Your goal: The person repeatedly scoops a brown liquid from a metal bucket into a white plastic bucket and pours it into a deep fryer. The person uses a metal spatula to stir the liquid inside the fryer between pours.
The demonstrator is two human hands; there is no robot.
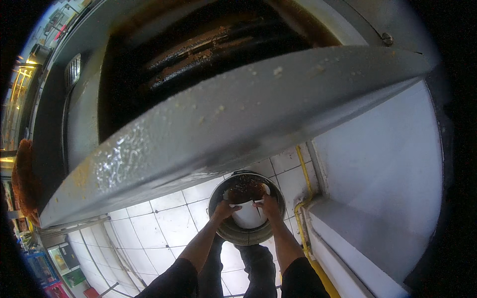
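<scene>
Both of my hands reach down into a round metal bucket point(274, 231) that stands between my legs, under the edge of a steel fryer. My left hand point(224, 211) grips the left side of a white sheet-like thing point(248, 216), its thumb lying on top. On the right side, my right hand point(269, 205) holds the same thing, which shows a dark slit or tear near that thumb. Dark brown crumbly residue point(246, 190) covers the far part of it. What lies beneath it in the bucket is hidden.
Above the bucket juts the greasy steel front point(223, 104) of the fryer, with dark tubes point(186, 56) inside. A slotted metal spatula point(72, 72) rests at its left. A yellow pipe point(305, 175) and a white wall point(380, 167) stand to the right, over a tiled floor point(167, 223).
</scene>
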